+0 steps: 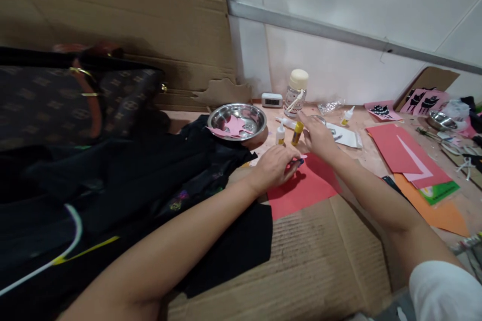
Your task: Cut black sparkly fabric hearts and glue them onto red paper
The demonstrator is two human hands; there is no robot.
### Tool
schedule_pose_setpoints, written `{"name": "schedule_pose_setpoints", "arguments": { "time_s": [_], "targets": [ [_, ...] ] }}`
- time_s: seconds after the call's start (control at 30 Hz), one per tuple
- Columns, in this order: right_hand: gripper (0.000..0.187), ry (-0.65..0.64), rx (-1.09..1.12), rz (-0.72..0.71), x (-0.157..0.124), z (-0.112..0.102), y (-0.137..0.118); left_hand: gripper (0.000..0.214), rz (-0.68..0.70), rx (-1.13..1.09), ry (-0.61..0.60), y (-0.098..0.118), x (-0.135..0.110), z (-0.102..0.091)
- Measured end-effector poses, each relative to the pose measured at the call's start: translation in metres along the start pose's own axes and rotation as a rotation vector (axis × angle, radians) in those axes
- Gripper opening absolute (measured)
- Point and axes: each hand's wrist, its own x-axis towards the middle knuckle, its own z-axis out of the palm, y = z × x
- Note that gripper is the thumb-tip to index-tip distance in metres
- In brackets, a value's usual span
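My left hand (276,165) is closed over the red paper sheet (303,188), pinching a small pink paper piece (303,156) with something dark under it. My fingers partly hide that piece. My right hand (319,136) reaches past the sheet, its fingers stretched out and apart beside a yellow glue stick (297,134). The glue stick stands upright near the fingertips; whether they touch it is hard to tell. A white glue bottle (280,133) stands just left of the stick. Below the red sheet lies brown cardboard (324,251).
A steel bowl (259,133) holds pink cutouts. Behind are a small digital clock (271,100) and a cream-lidded bottle (296,94). Black cloth (143,180) and a patterned handbag (124,95) fill the left. Red sheets (393,148) and orange paper (444,213) lie on the right.
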Motion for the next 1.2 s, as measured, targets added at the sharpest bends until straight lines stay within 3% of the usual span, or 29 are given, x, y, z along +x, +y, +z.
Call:
{"name": "schedule_pose_setpoints", "arguments": {
  "time_s": [0.13,0.23,0.37,0.53,0.67,0.83,1.2],
  "targets": [
    [0.042,0.118,0.123,0.119,0.012,-0.023,-0.008,0.005,-0.121,-0.161,0.016,0.002,0.001,-0.001],
    [0.034,0.150,0.277,0.189,0.004,-0.044,-0.018,0.012,-0.288,-0.323,0.085,0.007,0.002,0.002],
    [0.027,0.088,0.385,0.306,-0.039,-0.067,-0.035,0.016,-0.540,-0.604,0.144,0.016,0.006,0.008],
    [0.019,0.053,0.354,0.303,-0.094,-0.077,-0.053,0.022,-0.719,-0.891,0.038,0.035,0.009,0.007],
    [0.015,0.004,0.579,0.467,-0.113,-0.075,-0.066,0.032,-0.789,-1.004,0.015,0.055,0.007,0.004],
    [0.017,0.002,0.930,0.676,-0.119,-0.074,-0.081,0.040,-0.861,-1.137,0.090,0.076,0.004,0.005],
    [0.012,0.036,0.965,0.645,-0.129,-0.062,-0.091,0.038,-0.859,-1.068,0.109,0.094,-0.010,0.015]
  ]
}}
